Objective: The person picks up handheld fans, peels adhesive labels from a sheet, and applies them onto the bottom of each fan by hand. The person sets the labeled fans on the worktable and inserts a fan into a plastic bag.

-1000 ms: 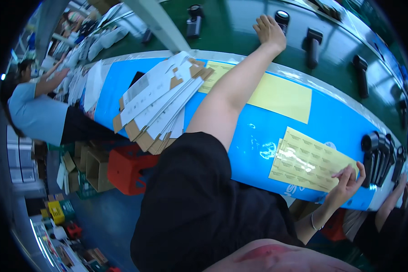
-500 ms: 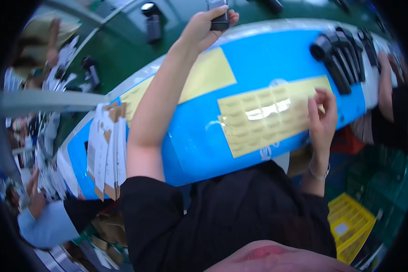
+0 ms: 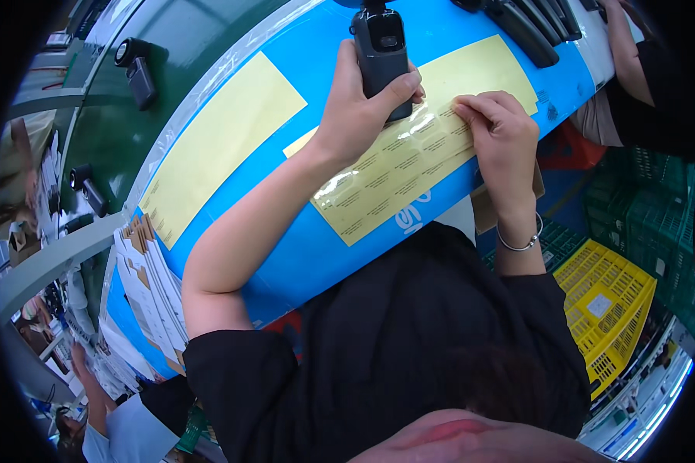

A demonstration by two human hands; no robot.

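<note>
My left hand grips a small dark grey handheld device upright over the blue table top. My right hand rests on a yellow sheet of small labels, its fingertips pinching at a label near the sheet's upper edge. The sheet lies flat on the table in front of me. A second, plain yellow sheet lies to the left of it.
More dark devices lie in a row at the table's far right, others on the green belt beyond. Flat cardboard pieces are stacked at the left. A yellow crate and green crates stand on the floor at right. Another person's arm is at the right.
My left hand has drawn back from the green belt with a dark device and holds it over the label sheet. My right hand stays on the sheet. The view has swung round.
</note>
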